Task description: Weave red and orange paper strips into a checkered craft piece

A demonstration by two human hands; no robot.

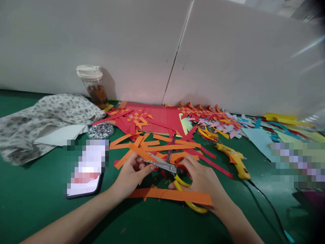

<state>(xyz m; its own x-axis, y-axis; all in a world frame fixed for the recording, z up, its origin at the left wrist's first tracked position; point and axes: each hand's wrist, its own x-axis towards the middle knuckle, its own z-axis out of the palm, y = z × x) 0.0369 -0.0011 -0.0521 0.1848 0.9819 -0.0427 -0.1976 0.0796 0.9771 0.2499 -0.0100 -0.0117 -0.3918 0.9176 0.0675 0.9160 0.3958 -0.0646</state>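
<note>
Scissors of yellow-handled steel (172,168), grasped by right hand (201,173); left hand (130,173), nine o'clock, pinches orange paper strip (137,150), best held taut

Yellow-handled scissors (172,168) are held in the right hand (201,174); by the left hand (130,176), an orange strip (137,151) is held above the tabletop (111,217).

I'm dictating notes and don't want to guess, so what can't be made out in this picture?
All in the head view:
- Phone: pixelation hides what its screen shows.
- Scissors: the front orange strip and the right hand hide part of the handles.
- Glue gun cord: its far end is cut off by the bottom edge.
- Top right corner: too blurred to identify things there.
</note>
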